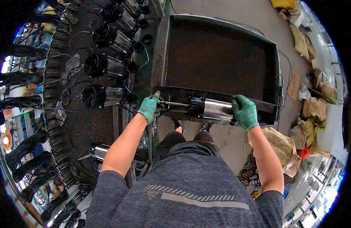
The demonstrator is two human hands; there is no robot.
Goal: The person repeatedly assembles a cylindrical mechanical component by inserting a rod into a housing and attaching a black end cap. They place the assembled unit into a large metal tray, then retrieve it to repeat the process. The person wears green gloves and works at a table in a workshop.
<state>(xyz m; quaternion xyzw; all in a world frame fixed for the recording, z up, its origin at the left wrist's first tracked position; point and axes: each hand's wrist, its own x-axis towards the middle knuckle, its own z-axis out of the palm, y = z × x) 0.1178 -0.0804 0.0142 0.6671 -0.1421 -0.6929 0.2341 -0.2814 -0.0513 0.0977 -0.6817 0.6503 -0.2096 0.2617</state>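
Note:
A motor [217, 110] with a shiny steel cylinder and a black ribbed end lies level in front of me, its long thin shaft [177, 103] pointing left. Green-gloved, my left hand [149, 107] is closed around the shaft's free end, thumb up. My right hand [244, 113], in a matching glove, grips the motor's right end, fingers curled over it. Just under the left hand hangs a small metal fitting [154, 127], whose kind I cannot make out. The motor is over the near edge of a dark metal tray [221, 93].
On the left bench stand several similar motors [103, 95] with black ends and trailing cables. Coiled black cables [21, 78] hang along a rack farther left. Sacks [278, 148] and piled bags [316, 106] line the right side, beside round black parts [249, 173].

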